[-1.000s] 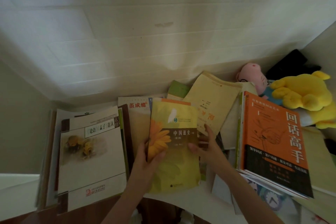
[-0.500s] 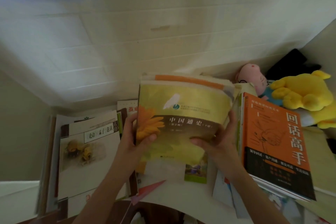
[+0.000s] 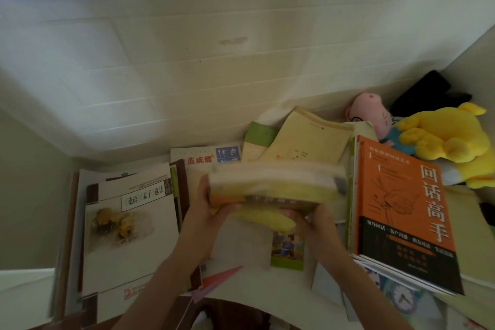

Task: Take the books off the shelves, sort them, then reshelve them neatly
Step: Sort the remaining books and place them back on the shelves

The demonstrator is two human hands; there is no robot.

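Both hands hold a small stack of yellow-covered books (image 3: pixel 276 187), blurred by motion and tipped so its page edges face me. My left hand (image 3: pixel 206 203) grips the stack's left end, and my right hand (image 3: pixel 313 220) grips it from below at the right. Under the stack lie loose books, among them one with a green picture cover (image 3: pixel 288 250). A white book with a flower picture (image 3: pixel 128 233) tops a pile at the left. An orange and black book (image 3: pixel 401 209) tops a pile at the right.
Behind the stack lie a tan book (image 3: pixel 308 139), a green one (image 3: pixel 259 132) and a white book with red characters (image 3: pixel 203 159). A pink plush (image 3: pixel 367 107) and a yellow plush (image 3: pixel 450 139) sit at the back right. A white panelled wall (image 3: pixel 214 61) rises behind.
The yellow book lay flat a second ago. Both hands have lifted it with others beneath and tipped the stack up, so its page edges now face me.
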